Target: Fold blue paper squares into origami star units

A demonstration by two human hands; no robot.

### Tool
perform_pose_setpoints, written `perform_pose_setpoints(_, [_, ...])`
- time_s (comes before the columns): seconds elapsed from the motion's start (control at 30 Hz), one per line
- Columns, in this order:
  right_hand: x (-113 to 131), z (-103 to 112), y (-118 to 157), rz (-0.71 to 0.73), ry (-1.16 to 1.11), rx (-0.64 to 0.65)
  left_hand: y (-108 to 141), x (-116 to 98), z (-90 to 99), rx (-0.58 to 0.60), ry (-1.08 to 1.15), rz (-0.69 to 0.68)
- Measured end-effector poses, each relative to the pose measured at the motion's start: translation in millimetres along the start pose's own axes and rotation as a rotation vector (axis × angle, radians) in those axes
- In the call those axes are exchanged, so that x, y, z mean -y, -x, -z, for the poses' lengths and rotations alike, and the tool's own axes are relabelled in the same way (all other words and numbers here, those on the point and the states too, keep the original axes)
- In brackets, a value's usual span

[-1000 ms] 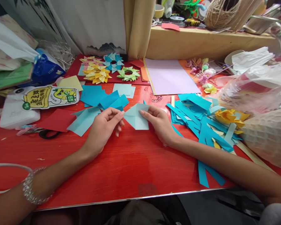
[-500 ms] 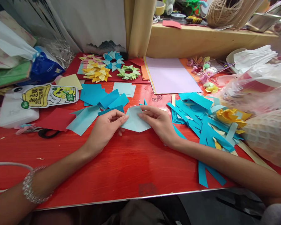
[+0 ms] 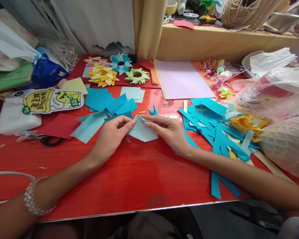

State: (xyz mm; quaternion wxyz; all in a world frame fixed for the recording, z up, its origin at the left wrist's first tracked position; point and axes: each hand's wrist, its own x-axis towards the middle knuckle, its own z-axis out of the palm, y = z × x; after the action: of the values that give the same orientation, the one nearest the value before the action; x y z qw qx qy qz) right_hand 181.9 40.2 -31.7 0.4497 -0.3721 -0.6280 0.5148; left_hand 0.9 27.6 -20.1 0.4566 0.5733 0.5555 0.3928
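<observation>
Right hand (image 3: 173, 136) has edged closer to the left hand (image 3: 112, 134), both grips pinching the pale blue paper (image 3: 143, 130) over the red tabletop (image 3: 129, 179), so probably mid-fold and needing a neat crease.

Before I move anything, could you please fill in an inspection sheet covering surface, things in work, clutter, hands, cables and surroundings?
Surface: red table, with small scraps at left.
Things in work: pale blue sheet, creased; folded blue piece just beyond it.
Clutter: blue strips heaped at right; black handle beside red paper at left; paper rings at the back.
Hands: left hand and right hand both pinch the sheet.
Cables: white cord at the left edge; its ends are not visible.
Surroundings: curtain behind; ledge at back right, bearing twine.
</observation>
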Motion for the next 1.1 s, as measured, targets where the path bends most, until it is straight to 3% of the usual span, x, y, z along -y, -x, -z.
perform_pose_setpoints(0.33, [-1, 1, -6, -0.172, -0.118, 0.02, 4, -6, -2.4, 0.048, -0.113, -0.045])
perform_pose_setpoints(0.53, [2, 1, -6, -0.195, -0.191, 0.067, 6, -6, -1.8, 0.032, -0.199, -0.101])
perform_pose_setpoints(0.73, [-1, 3, -10, -0.194, -0.185, 0.212, 6, -7, -1.7, 0.019, -0.203, -0.11])
perform_pose_setpoints(1.1, [-4, 7, -15, -0.256, -0.22, 0.271, 2, -6, -0.4, 0.022, -0.173, -0.086])
